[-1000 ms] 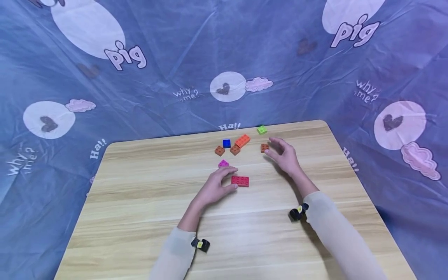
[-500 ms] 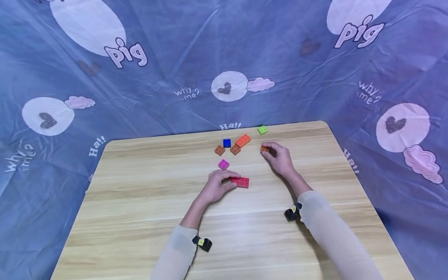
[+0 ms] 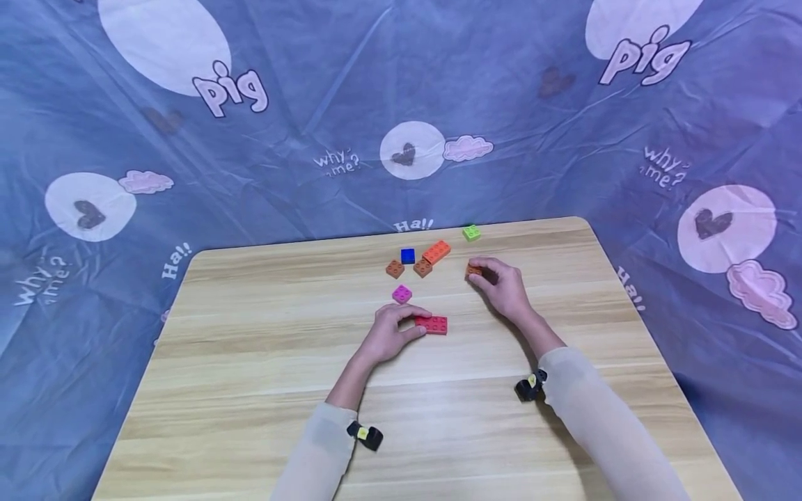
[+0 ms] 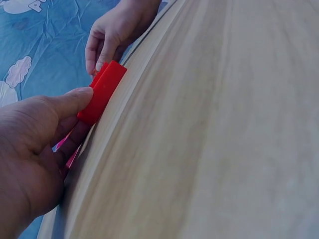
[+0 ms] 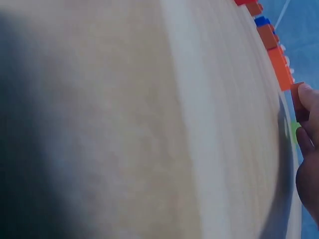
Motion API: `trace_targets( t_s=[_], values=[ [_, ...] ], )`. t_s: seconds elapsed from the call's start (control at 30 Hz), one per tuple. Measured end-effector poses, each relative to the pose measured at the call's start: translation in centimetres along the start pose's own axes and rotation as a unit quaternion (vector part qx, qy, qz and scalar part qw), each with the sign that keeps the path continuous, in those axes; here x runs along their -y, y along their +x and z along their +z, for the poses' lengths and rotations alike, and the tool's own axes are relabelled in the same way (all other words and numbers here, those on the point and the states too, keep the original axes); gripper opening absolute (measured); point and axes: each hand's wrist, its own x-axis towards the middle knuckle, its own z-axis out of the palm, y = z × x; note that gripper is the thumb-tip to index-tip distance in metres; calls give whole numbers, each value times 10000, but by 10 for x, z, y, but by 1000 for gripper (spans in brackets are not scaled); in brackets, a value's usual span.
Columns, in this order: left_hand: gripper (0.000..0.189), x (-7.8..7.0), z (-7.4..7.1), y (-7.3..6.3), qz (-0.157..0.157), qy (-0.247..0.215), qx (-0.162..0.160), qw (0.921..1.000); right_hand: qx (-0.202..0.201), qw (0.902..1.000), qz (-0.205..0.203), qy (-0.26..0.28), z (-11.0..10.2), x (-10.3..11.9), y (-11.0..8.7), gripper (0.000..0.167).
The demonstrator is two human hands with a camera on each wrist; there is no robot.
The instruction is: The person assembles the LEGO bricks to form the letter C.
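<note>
My left hand (image 3: 385,337) pinches the left end of a long red toy building brick (image 3: 437,325) between thumb and fingers. In the left wrist view the thumb lies on the stud side of that red brick (image 4: 105,93). Farther back on the right, my right hand (image 3: 507,291) pinches a small brown building brick (image 3: 473,271), partly hidden by the fingers. The right wrist view shows this brown brick (image 5: 299,103) at the right edge, between thumb and finger. A magenta brick (image 3: 402,294) lies just beyond my left hand.
Near the back of the wooden table (image 3: 250,362) lie a blue brick (image 3: 408,256), an orange brick (image 3: 436,251), two brown bricks (image 3: 395,268) and a lime green brick (image 3: 472,233). A patterned blue cloth (image 3: 301,83) hangs behind the table.
My right hand has moved left and closed its fingers on the brown brick. The left hand has shifted slightly right and taken hold of the red brick. The other bricks lie still.
</note>
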Motion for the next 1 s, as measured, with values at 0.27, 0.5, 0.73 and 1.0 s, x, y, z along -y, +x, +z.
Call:
trace_targets(
  t_s=[0.27, 0.5, 0.73, 1.0],
  values=[
    [28, 1, 0, 1, -128, 46, 71, 9999, -102, 9977, -574, 335, 2, 19, -12, 30],
    [27, 2, 0, 0, -121, 33, 124, 9998, -123, 9935, -953, 609, 5, 35, -26, 24],
    [28, 1, 2, 1, -67, 140, 95, 9998, 153, 9891, -1296, 682, 9, 56, -47, 26],
    [27, 0, 1, -1, -40, 136, -33, 9999, 663, 9846, -1470, 675, 16, 67, -67, 22]
  ],
)
